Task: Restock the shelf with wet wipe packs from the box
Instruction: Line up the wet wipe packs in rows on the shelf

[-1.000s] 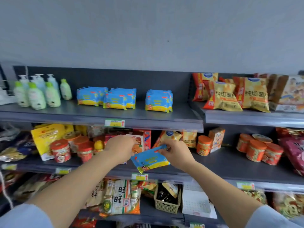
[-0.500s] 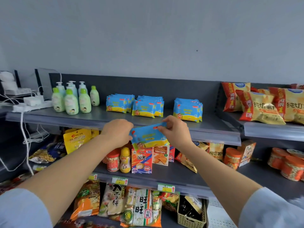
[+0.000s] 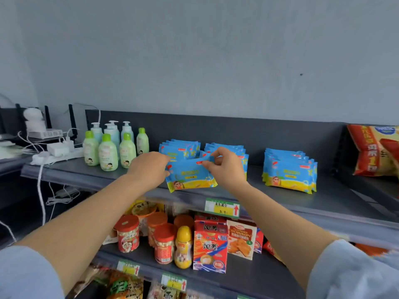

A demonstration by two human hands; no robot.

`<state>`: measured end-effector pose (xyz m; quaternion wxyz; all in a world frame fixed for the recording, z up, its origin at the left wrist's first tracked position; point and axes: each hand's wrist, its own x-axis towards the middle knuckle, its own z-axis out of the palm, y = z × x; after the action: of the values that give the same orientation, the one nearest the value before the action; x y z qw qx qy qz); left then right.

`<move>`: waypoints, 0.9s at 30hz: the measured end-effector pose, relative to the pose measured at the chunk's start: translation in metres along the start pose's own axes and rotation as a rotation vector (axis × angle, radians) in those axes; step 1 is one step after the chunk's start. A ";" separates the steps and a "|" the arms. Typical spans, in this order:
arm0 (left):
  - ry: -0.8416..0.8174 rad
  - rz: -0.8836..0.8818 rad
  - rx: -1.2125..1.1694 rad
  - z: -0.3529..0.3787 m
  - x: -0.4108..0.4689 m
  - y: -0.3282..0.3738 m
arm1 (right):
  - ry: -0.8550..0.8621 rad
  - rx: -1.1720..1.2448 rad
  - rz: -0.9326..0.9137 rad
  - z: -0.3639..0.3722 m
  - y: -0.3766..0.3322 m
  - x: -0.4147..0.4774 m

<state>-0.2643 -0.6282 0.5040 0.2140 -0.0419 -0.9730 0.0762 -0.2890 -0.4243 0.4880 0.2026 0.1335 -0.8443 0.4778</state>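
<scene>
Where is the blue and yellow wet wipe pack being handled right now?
The blue and yellow wet wipe pack is held upright between the left hand and right hand at the front of the grey top shelf, before the stacked packs.

Two hands, left and right, share one wet wipe pack; three rows of wipe packs stand beyond and right of them, packs per row uncountable; seven green-capped and pump bottles left of the left hand; below the hands, four red-lidded jars, one yellow egg-shaped container, two snack boxes.
</scene>
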 end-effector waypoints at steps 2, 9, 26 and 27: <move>0.000 -0.022 0.001 0.007 0.016 -0.011 | -0.022 0.027 -0.001 0.012 0.003 0.019; -0.002 -0.132 -0.064 0.039 0.059 -0.046 | -0.045 -0.003 0.027 0.052 0.011 0.073; -0.090 -0.044 -0.246 0.114 0.163 -0.108 | 0.011 -0.073 0.249 0.146 0.025 0.154; -0.087 -0.019 -0.255 0.118 0.168 -0.109 | 0.007 -0.145 0.235 0.147 0.026 0.156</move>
<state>-0.4720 -0.7321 0.4853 0.1653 -0.0563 -0.9834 -0.0486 -0.4688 -0.5425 0.4737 0.1573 0.0170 -0.8858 0.4362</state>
